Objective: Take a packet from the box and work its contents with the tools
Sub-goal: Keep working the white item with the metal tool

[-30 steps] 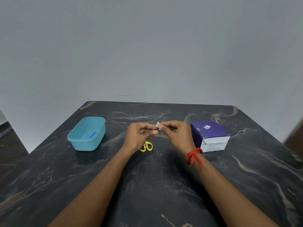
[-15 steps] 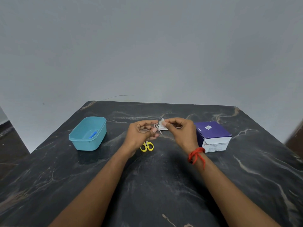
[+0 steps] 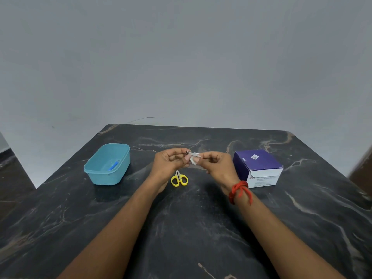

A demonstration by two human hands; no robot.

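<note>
So, notes from my end, big stuff first. Dark marble table point(image 3: 201, 228) fills the lower view; both forearms reach out over it. Purple-and-white box point(image 3: 257, 168) sits well off to the right of the fingers, flap looks shut as far as I can tell. Teal tub point(image 3: 106, 165) sits well to the left of them, w/ a small blue item point(image 3: 114, 165) inside, too small to ID. Yellow-handled scissors point(image 3: 179, 179) lie on the table just below and behind the fingers, untouched, blades hidden under the hands.

Left hand point(image 3: 169, 164): fingers curled, thumb and forefinger pinching a small dark/metal bit point(image 3: 187, 152) at the tips. Can't tell what it is, poss. a tool or part of the contents. Right hand point(image 3: 218, 165), red thread point(image 3: 239, 191) on the wrist: thumb and forefinger pressed together on the white packet point(image 3: 194, 159). Packet hangs between the two sets of fingertips, held up off the table, looks crumpled or partly torn open.

Progress, my read: packet is out of the box, so step 1 done. Opening/extraction seems underway, not finished. Left to do: free the contents, then work them w/ the tools; scissors not yet in play. Roughly early-to-mid task.
</note>
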